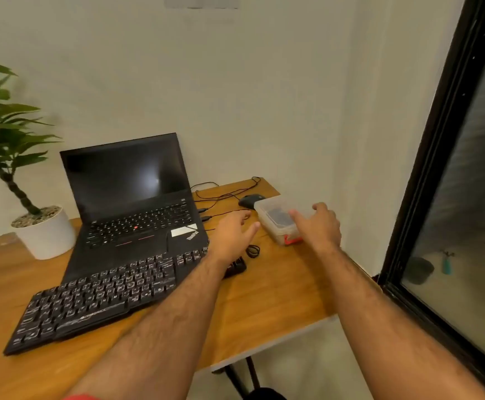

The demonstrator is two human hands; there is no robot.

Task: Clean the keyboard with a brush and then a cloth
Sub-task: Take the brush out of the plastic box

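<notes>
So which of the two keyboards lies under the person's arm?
The separate black keyboard at the table's front; the left forearm crosses its right end. The laptop, behind it, has its keys uncovered.

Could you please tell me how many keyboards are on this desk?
2: the laptop's built-in keyboard at the back left, and a separate black keyboard lying in front of it, its right end hidden by the left forearm.

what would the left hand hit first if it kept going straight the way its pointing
Most likely the clear plastic box: the left hand points toward the box's near left side, fingers open. Depth is unclear, so it might pass in front of the box toward the black mouse.
</notes>
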